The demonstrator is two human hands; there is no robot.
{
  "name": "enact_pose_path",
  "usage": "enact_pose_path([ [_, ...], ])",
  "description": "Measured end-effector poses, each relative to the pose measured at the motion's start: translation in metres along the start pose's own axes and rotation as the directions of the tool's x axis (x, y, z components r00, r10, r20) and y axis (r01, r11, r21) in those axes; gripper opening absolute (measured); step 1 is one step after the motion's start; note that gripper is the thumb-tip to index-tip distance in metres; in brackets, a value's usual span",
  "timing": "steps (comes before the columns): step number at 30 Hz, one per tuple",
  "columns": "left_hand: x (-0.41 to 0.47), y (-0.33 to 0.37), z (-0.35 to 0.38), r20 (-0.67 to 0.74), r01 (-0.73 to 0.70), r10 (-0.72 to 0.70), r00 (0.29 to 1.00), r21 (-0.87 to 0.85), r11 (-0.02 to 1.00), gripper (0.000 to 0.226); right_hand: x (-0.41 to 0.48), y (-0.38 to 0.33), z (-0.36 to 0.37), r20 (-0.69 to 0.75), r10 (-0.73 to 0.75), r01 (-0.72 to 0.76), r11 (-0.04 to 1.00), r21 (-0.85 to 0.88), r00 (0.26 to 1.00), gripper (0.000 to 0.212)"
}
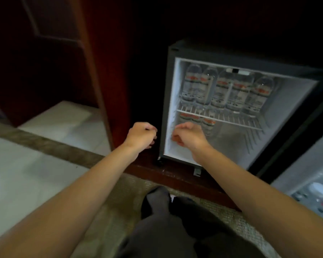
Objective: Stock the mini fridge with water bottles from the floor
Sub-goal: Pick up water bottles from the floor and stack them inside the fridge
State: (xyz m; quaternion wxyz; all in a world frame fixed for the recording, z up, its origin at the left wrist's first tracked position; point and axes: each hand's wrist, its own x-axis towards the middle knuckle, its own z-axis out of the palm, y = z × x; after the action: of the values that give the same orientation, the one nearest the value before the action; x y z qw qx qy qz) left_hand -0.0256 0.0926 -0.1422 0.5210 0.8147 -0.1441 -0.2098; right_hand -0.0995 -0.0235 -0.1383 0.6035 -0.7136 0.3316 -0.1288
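Only the head view to go on, and it was kinda blurry. The mini fridge [166, 101] stood open in front of us. A row of water bottles [222, 90] stood upright on the wire shelf [231, 119], packed so tight they touched. A few lower bottles [208, 124] sat under it at the back left. Our left hand [141, 135] hung just outside the fridge's left frame, its fingers [151, 140] curled into a loose fist with nothing in it. Our right hand [188, 135] was in the mouth of the lower compartment, just beside those lower bottles. Its fingers [176, 137] were curled downward, and we honestly couldn't tell if they pinched anything. What looked like a wrapped pack of bottles [315, 192] lay on the floor [26, 174] at the far right, well apart from both hands. Our guess on the risks: the right wrist was close enough to the lower bottles that a careless swing could topple them like dominoes. Lifting that hand carelessly could also clip the shelf and rattle the crammed top row. And reaching across for the pack might mean dragging a bottle out of the wrap one-handed and dropping it.
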Motion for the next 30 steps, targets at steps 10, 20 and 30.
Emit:
enact_pose_path([
  [10, -0.192, -0.048, -0.160, -0.293, -0.040, 0.026, 0.956, -0.044, 0.998, 0.022, -0.226, -0.024, 0.130, 0.309, -0.108, 0.088, 0.993, 0.081, 0.945, 0.010],
  [20, -0.321, -0.216, -0.203, -0.457, 0.293, -0.364, 0.812, -0.219, 0.931, 0.024, -0.317, 0.071, 0.244, 0.679, 0.110, 0.043, 0.978, -0.205, 0.726, 0.014],
  [30, -0.399, -0.369, -0.167, -0.453, 0.693, -0.623, 0.638, -0.015, 0.721, 0.053, -0.357, 0.174, 0.291, 0.777, 0.451, 0.293, 0.746, -0.598, 0.440, 0.014],
])
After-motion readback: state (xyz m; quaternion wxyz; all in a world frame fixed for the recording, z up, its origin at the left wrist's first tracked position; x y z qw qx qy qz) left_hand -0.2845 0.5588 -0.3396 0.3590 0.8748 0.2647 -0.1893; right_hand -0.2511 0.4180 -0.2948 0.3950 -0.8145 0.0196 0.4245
